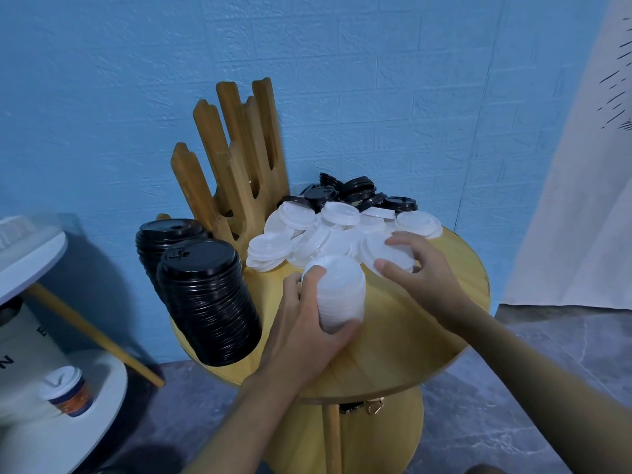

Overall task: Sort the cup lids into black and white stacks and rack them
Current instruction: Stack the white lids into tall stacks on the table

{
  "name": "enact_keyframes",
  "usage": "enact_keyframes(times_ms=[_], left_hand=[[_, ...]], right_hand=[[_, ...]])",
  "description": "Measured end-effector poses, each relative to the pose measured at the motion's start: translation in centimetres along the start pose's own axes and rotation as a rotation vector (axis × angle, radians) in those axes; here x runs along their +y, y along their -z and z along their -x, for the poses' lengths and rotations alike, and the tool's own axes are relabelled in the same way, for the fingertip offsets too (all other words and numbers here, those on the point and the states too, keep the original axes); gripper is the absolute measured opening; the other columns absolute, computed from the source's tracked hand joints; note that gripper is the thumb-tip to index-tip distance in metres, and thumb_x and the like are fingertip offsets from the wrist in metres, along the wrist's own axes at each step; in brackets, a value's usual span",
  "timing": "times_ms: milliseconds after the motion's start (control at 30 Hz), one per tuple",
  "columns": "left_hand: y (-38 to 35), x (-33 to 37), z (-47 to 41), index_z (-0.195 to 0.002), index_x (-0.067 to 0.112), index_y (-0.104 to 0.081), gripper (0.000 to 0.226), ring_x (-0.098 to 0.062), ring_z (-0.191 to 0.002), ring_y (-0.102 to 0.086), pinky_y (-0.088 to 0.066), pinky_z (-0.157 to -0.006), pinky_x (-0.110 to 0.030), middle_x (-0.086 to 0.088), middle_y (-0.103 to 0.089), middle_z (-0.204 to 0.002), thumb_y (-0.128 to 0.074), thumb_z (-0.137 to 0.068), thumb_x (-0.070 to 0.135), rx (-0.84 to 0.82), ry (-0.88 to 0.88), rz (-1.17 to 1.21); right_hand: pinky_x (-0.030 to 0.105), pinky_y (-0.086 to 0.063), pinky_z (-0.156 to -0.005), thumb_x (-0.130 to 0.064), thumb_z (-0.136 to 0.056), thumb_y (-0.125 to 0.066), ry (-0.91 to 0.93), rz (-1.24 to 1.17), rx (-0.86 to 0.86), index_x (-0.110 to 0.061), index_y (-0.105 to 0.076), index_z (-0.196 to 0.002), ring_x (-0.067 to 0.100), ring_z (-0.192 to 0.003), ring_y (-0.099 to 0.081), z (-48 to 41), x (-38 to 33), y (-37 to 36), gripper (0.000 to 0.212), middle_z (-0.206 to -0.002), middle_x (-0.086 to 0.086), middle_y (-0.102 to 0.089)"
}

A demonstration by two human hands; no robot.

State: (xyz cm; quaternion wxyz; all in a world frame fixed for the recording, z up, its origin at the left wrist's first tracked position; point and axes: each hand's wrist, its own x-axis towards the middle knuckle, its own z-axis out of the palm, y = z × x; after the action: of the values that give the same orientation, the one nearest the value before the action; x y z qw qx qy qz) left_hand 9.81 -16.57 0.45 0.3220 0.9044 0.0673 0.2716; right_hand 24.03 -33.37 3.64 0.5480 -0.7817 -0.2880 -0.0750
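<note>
Rightward, bare table [407, 340] beside white stack [342, 295].

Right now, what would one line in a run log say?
left hand: grips white lid stack | right hand: pinches loose white lid | black stacks: beside wooden rack | mixed pile: on table

View, single: head-worn, wide-angle. Position: above the near edge of the round table [427, 336], close. Facing: forward and steeply down, toward the blue wall [342, 63] behind the table's far edge. Floor [513, 388] visible on both sides.
</note>
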Motion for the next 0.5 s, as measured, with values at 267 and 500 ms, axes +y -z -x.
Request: enact_keyframes(times_ms=[267,500], left_hand=[[0.3,0.6,0.1,-0.151,0.044,0.001,0.096,0.004,-0.120,-0.035,-0.040,-0.092,-0.022,0.019,-0.026,-0.149,-0.066,-0.084,0.060,0.012,0.013,0.122],[0.3,0.4,0.0,-0.149,0.049,0.002,0.095,0.011,-0.112,-0.041,-0.038,-0.081,-0.005,0.022,-0.032,-0.144,-0.068,-0.086,0.053,0.014,0.047,0.138]], right_hand=[[0.027,-0.041,-0.106,-0.037,-0.080,-0.078,0.105,-0.006,-0.349,-0.033,-0.068,-0.109,-0.002,-0.122,-0.047,0.5,-3.8,-1.8,0.031,-0.127,-0.019,-0.052],[0.028,-0.028,-0.111,-0.038,-0.086,-0.072,0.129,0.117,-0.498,-0.037,-0.065,-0.117,0.002,-0.136,-0.033,0.1,-4.6,-2.5,0.032,-0.146,-0.014,-0.040]])
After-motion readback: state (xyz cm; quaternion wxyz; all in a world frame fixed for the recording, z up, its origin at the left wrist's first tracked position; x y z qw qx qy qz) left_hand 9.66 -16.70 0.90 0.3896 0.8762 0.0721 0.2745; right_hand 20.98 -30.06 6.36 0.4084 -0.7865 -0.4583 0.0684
